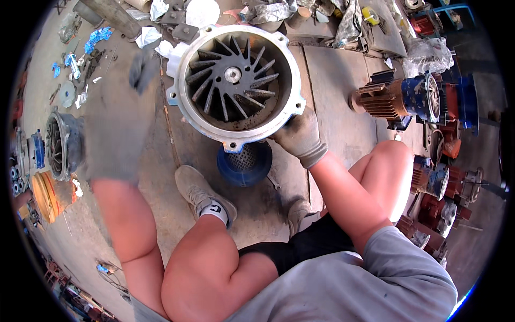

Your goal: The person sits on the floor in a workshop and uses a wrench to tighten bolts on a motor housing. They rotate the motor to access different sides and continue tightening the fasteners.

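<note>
The round metal housing (294,88) is the central part and the landmark for all positions below. It is located in front of the person, beyond the knees, with its open face turned up toward the head. This attitude exposes the black impeller (232,75) seated inside, its vanes radiating from a central hub. Bolt lugs project around the rim.

The right hand (301,138), gloved, is at the housing's lower right edge. It appears to grip the rim there, with the fingers partly hidden under it; this hold presumably steadies the housing and maintains its angle. The left hand (120,115), also gloved, is just left of the housing and apart from it. Its outline is blurred; whether it is spread, closed or holding anything cannot be told.

A blue cylindrical part (244,166) with a mesh face is on the near side of the housing, partly covered by it. It may act as a support, but contact between the two cannot be confirmed. A shoe (201,190) sits beside that part, limiting access from the near left.

Well left of the housing stands a second vaned housing (61,142), with an orange ring (47,196) on its near side. Well to the right is a rusty finned motor (382,99). Beyond the housing, a white disc (203,12) and a clear plastic bag (427,56) lie among loose scrap, which would obstruct placement on that side.
</note>
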The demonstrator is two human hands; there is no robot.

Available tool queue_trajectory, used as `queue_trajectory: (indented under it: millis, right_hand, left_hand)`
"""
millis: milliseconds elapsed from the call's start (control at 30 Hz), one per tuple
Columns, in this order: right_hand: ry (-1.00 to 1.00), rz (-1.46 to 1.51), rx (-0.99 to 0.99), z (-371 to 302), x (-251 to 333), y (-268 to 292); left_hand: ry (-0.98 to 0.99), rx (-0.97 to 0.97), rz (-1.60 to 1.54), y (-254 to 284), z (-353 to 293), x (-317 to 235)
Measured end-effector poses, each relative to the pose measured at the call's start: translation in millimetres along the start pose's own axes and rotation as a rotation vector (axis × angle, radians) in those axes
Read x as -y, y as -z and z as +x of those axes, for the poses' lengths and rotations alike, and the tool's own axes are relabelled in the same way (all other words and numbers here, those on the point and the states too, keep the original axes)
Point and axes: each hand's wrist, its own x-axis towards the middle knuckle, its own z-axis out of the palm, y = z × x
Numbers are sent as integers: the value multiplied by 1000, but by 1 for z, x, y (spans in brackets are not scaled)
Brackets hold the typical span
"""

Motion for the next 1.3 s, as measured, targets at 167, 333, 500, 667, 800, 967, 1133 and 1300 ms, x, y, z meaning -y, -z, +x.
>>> queue_trajectory:
  millis: [167,333,500,667,800,967,1133,1300]
  right_hand:
    - [-3,60,22,6,0,-5]
    - [-52,121,-68,0,-3,-15]
    - [-30,-2,-3,3,2,-4]
    - [-32,58,-25,4,-13,-14]
    - [130,-17,-147,-1,-11,-15]
    - [72,32,-129,7,-4,-23]
    - [48,-7,-56,-3,-10,-10]
    - [94,-92,-63,-5,-1,-15]
  left_hand:
    - [-512,8,156,57,-66,-13]
    - [-730,224,37,18,-83,-35]
    - [-847,515,-36,-36,-91,-66]
    - [-922,797,-87,-76,-101,-90]
    - [-1025,968,-112,-89,-117,-109]
    - [-1131,1212,-140,-81,-147,-116]
    - [-1260,1521,-183,-50,-175,-109]
    - [-1285,1730,-102,-24,-170,-71]
